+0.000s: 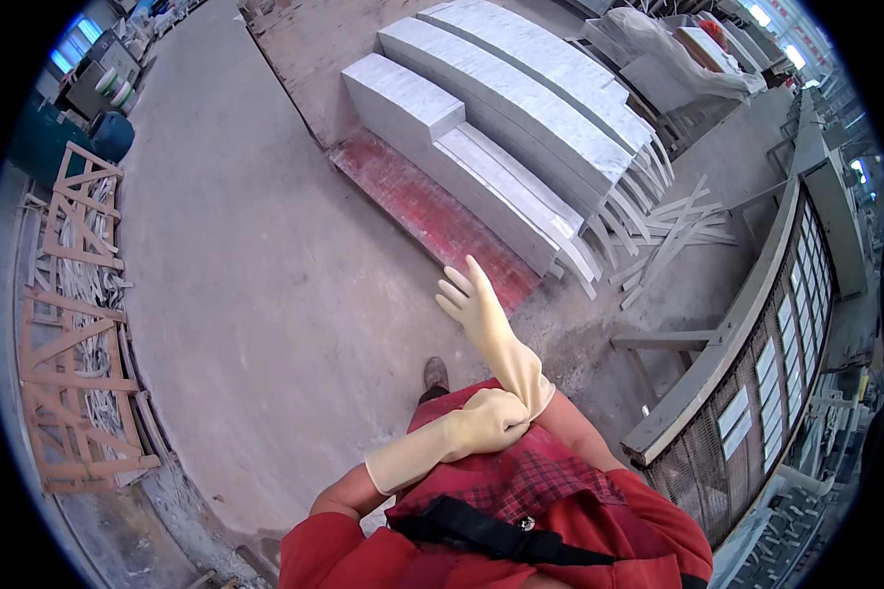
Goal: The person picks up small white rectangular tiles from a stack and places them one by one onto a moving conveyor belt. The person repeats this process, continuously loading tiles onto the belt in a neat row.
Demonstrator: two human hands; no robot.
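Both my hands wear long cream rubber gloves. My right hand (473,302) is stretched out in front of me, fingers straight and apart, holding nothing. My left hand (489,420) is closed around the cuff of the right glove (532,385) at the forearm, pinching its edge. Below them are my red sleeves, a red checked apron (521,481) and a black strap across my chest. My shoe (435,374) shows on the concrete floor just under the hands.
Long curved white stone slabs (501,128) lie stacked on a red pallet (413,201) ahead. Loose white strips (673,236) lie to their right. Wooden crates (74,324) line the left. A curved grey beam over a gridded rack (756,324) stands at right. A blue drum (113,135) stands far left.
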